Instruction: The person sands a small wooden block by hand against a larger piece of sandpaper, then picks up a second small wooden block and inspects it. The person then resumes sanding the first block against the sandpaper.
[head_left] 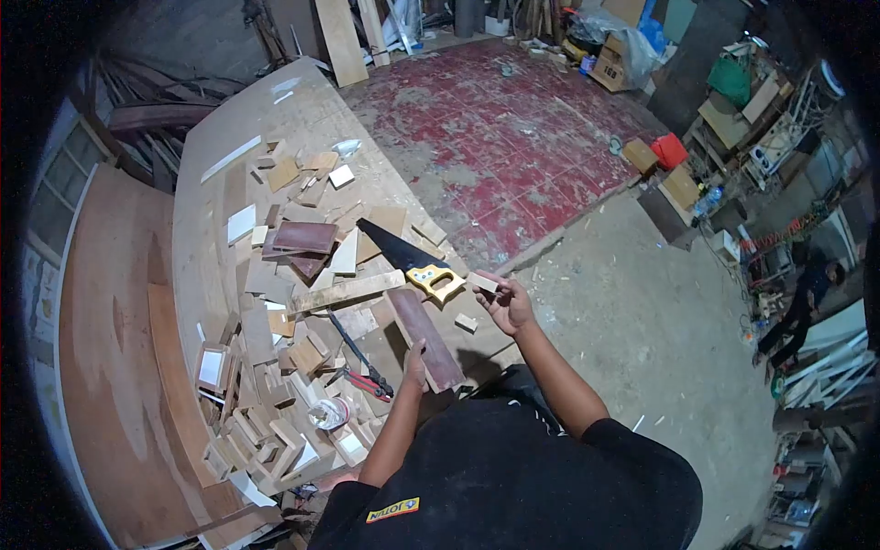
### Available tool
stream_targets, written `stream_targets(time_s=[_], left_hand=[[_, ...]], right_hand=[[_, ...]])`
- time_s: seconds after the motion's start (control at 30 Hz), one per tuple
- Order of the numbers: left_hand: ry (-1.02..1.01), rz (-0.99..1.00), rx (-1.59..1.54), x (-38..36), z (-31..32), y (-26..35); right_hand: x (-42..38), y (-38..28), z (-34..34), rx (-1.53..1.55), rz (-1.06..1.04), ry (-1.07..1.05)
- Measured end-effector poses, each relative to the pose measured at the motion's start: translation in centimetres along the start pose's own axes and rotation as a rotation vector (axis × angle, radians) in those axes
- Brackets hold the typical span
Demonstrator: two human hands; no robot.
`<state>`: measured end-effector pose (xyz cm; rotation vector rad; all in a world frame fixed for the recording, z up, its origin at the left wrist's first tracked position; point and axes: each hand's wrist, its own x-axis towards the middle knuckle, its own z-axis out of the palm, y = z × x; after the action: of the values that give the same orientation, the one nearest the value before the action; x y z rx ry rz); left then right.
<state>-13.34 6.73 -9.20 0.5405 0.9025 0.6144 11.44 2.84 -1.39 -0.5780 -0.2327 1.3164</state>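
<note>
My left hand [414, 367] is closed on the edge of a long reddish-brown board [424, 337], which slants over the near side of the workbench. In my right hand [510, 310], thumb and fingers pinch a small wood block [484, 282] with a pale face and a reddish edge. Between the hands and the wood pile lies a handsaw [403, 250] with a black blade and a yellow handle. A small pale block [466, 323] rests beside the board. Left of my left hand lie red-handled pliers or cutters [368, 383].
Wood offcuts [302, 357] cover much of the workbench [339, 119]. A clear container [328, 413] stands among them. Beyond is a red tiled floor [513, 137], with cardboard boxes [610, 69] at its far side. Another person [807, 298] is at the far right.
</note>
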Motion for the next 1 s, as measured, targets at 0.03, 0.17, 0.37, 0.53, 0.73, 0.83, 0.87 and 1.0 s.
stream_targets(time_s=[0.03, 0.17, 0.37, 0.53, 0.73, 0.83, 0.87, 1.0], left_hand=[[0.043, -0.016, 0.026, -0.4, 0.1, 0.0], [0.163, 0.031, 0.039, 0.8, -1.1, -1.9], [0.318, 0.21, 0.428, 2.8, -3.3, -5.2], [0.389, 0.157, 0.642, 4.1, -6.0, -7.5], [0.472, 0.085, 0.849, 2.6, -4.7, -6.1], [0.341, 0.02, 0.656, 3.1, -5.5, -7.0], [0.349, 0.015, 0.648, 2.8, -5.7, -7.1], [0.305, 0.081, 0.433, 1.2, -4.1, -6.8]], right_hand=[[-0.3, 0.2, 0.2, -0.054, -0.025, 0.019], [-0.6, 0.4, 1.4, -0.166, -0.014, 0.09], [-0.8, 0.7, 2.6, -0.323, -0.026, 0.223], [-0.7, 3.1, 0.2, -0.315, 0.196, 0.194], [-0.5, 7.7, -2.4, -0.686, 0.454, 0.157], [-0.8, 8.4, -0.4, -0.723, 0.518, 0.203], [-1.1, 8.3, 0.9, -0.716, 0.531, 0.255], [0.2, 9.5, -1.3, -0.817, 0.518, 0.147]])
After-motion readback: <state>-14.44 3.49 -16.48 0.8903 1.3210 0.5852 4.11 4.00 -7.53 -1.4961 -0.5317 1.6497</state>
